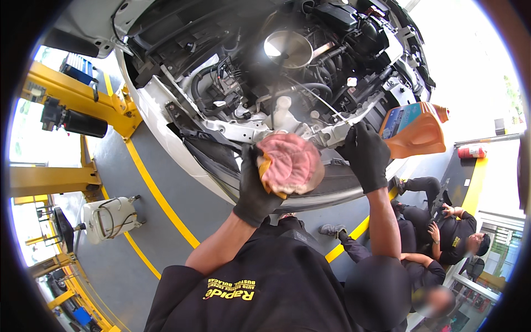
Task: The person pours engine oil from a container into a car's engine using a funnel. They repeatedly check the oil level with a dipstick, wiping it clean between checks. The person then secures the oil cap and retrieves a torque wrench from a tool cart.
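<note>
My left hand point(255, 189), in a black glove, is closed round a bunched pink cloth point(290, 161) with a yellow-orange edge, above the car's front edge. My right hand point(365, 154), gloved in black too, is closed with its fingers toward the engine bay. A thin pale rod point(321, 101) runs from the engine bay to its fingertips. Close beside that hand, on the right, is a smooth orange plastic piece point(420, 137). Behind it is an orange jug point(399, 119) with a blue label. A round pale funnel point(298, 51) sits over the engine.
The white car's engine bay point(221, 83) lies open ahead. Yellow lift parts point(83, 99) and a white tank point(110, 218) stand at left. Two people in dark clothes point(456, 238) are low at the right, one holding a dark object. A fire extinguisher point(472, 151) is beyond them.
</note>
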Available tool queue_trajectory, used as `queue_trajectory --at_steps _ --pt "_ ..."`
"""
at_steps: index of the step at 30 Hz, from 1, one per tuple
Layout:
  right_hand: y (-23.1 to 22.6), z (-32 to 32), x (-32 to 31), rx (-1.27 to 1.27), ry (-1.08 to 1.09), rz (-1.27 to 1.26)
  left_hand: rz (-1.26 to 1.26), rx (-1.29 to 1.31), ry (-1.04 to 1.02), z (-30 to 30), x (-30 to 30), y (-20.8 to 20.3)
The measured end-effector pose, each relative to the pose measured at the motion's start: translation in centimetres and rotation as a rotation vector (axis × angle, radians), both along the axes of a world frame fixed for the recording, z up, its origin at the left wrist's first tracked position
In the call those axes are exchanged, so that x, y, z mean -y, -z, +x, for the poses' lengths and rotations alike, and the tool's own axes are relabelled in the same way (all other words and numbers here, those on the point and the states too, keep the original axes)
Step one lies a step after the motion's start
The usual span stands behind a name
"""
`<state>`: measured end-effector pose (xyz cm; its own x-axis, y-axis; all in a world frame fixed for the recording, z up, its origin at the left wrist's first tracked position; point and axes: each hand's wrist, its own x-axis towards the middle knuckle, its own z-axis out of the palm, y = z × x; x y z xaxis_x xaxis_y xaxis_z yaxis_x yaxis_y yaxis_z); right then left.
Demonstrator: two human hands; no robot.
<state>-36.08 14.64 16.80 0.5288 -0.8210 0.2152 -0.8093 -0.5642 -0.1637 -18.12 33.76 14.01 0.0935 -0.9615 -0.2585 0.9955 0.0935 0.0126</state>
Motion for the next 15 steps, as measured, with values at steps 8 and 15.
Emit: queue_trajectory --at_steps 8,15 --pt "-0.7 -8.7 -3.2 0.095 0.049 -0.007 -0.268 -0.269 -0.009 -5.7 11.2 5.5" --pt "-1.9 -18.3 -8.8 0.276 0.142 0.084 -0.099 0.172 -0.040 -8.1 15.5 7.8"
